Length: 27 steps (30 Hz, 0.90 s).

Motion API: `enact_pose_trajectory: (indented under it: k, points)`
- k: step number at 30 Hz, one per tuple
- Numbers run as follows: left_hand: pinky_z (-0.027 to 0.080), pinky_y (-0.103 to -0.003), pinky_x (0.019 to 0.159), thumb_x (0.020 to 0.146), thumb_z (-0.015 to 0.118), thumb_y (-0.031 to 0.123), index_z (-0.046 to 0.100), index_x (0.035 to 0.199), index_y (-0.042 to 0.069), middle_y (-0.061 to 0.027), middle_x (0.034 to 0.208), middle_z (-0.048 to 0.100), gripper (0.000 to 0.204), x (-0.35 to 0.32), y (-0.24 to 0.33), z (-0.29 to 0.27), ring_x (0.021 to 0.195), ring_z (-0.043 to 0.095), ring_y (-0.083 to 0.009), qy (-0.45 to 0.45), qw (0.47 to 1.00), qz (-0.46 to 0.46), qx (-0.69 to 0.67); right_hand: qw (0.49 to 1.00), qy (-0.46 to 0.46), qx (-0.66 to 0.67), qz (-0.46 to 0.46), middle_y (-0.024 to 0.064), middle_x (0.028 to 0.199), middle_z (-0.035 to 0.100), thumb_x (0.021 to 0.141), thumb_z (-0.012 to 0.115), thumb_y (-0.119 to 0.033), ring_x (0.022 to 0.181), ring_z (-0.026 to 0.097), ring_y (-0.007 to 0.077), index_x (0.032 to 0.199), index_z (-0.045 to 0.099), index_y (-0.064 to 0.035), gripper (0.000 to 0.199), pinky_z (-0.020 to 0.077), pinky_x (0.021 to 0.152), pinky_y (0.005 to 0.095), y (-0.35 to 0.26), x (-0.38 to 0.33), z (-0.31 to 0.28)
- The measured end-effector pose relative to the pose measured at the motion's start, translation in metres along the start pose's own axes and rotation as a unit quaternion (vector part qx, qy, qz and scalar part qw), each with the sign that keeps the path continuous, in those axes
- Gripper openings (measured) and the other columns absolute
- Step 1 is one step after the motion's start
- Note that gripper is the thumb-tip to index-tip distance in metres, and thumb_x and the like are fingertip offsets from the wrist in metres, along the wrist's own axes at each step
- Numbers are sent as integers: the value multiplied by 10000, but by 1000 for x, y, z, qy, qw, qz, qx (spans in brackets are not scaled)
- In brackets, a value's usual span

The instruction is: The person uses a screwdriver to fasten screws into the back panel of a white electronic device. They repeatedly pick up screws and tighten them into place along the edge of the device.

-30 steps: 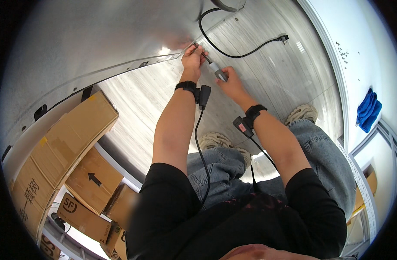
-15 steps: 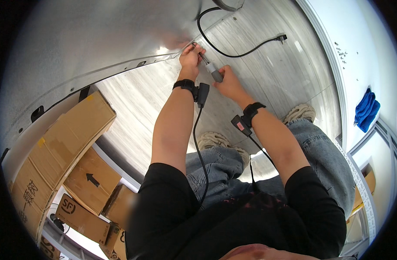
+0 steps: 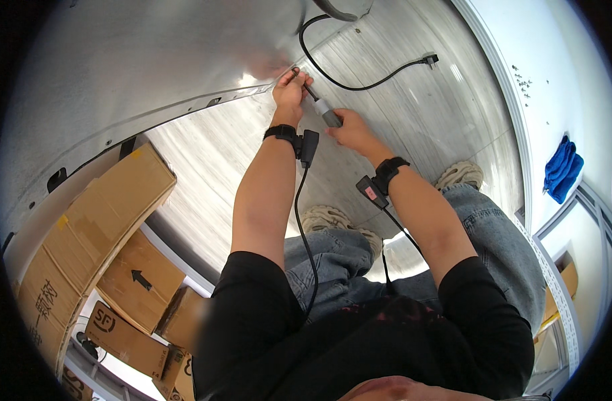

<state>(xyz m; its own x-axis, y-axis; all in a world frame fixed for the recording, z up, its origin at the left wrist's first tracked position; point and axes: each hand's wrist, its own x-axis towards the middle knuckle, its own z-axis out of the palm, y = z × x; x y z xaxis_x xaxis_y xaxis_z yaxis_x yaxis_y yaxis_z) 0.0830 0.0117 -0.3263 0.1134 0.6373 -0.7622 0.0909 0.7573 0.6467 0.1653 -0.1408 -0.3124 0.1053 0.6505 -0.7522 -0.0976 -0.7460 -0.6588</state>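
Observation:
My right hand (image 3: 351,128) is closed around the grey handle of a screwdriver (image 3: 328,113). The dark shaft points up and left, toward my left hand (image 3: 290,92). That hand is closed at the lower edge of a large metal panel (image 3: 186,60), its fingertips pinched together near the panel's corner, around the far end of the shaft. Whatever sits between those fingertips, including the tool's tip, is hidden. Black straps with small boxes and cables circle both of my wrists.
A black power cord (image 3: 351,88) with a plug curls on the pale floor (image 3: 413,113) beyond my hands. Cardboard boxes (image 3: 105,207) stand at the left on a rack. At the right, small screws (image 3: 522,85) and a blue cloth (image 3: 563,170) lie on a white surface.
My right hand and the screwdriver handle have shifted very slightly toward me. My left hand stays at the panel's edge. The whole view has drifted a little.

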Motion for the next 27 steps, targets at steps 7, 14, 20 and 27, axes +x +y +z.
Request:
enact_pose_trajectory:
  k: [7, 14, 20, 27]
  points:
    - [417, -193, 587, 851, 627, 72, 571, 993, 131, -2, 874, 662, 164, 1, 3, -3, 750, 631, -79, 5, 1000, -7, 10, 993, 38, 99, 54, 92, 892, 586, 787, 685, -205, 685, 592, 211, 1200, 490, -33, 488, 500, 628, 424, -33, -23, 3]
    - [419, -201, 575, 830, 640, 45, 587, 964, 130, 9, 850, 659, 167, -4, 5, 3, 723, 630, -80, 14, 1000, 0, 10, 994, 2, 107, 32, 54, 829, 582, 823, 645, -239, 664, 551, 151, 1203, 486, -53, 452, 467, 565, 352, 1, 0, -1]
    - [408, -190, 581, 847, 629, 69, 581, 994, 141, 13, 856, 662, 171, -3, 3, -1, 744, 627, -71, -5, 1000, 0, 8, 994, 37, 89, 54, 56, 789, 584, 824, 635, -241, 700, 560, 150, 1180, 520, -27, 431, 463, 590, 313, -13, -8, 2]
    - [396, -193, 593, 858, 605, 52, 585, 1006, 143, 14, 892, 661, 174, -3, 5, -1, 781, 637, -75, -6, 1000, -4, 15, 974, -17, 210, 87, 72, 871, 593, 812, 649, -217, 714, 586, 192, 1162, 538, -15, 419, 485, 606, 333, -6, -6, -1]
